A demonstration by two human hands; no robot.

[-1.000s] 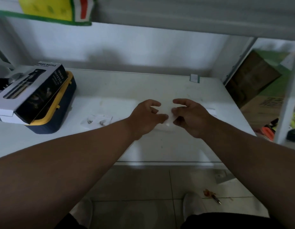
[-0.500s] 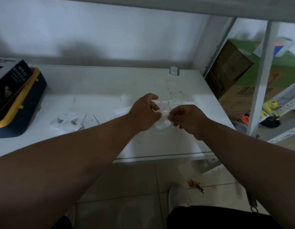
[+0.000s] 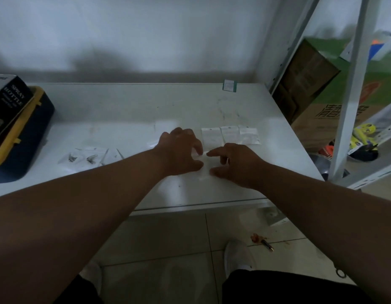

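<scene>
A small clear plastic bag (image 3: 204,171) lies flat on the white table (image 3: 128,110), between my two hands. My left hand (image 3: 181,152) touches the bag's left edge with its thumb and spread fingertips. On the bag's right side, my right hand (image 3: 233,164) rests its index finger and thumb. Most of the bag is hidden by the fingers. Just beyond the hands, three similar small white bags (image 3: 230,134) lie side by side in a row.
At the left edge a black spray-bottle box (image 3: 8,104) lies on a blue and yellow case (image 3: 25,137). Several clear bags holding metal parts (image 3: 87,157) lie left of centre. A grey shelf post (image 3: 352,88) and cardboard boxes (image 3: 317,102) stand right of the table.
The hands held the small bag pinched above the table; now they have lowered it flat onto the surface, and the fingers have spread. The view has tilted further down.
</scene>
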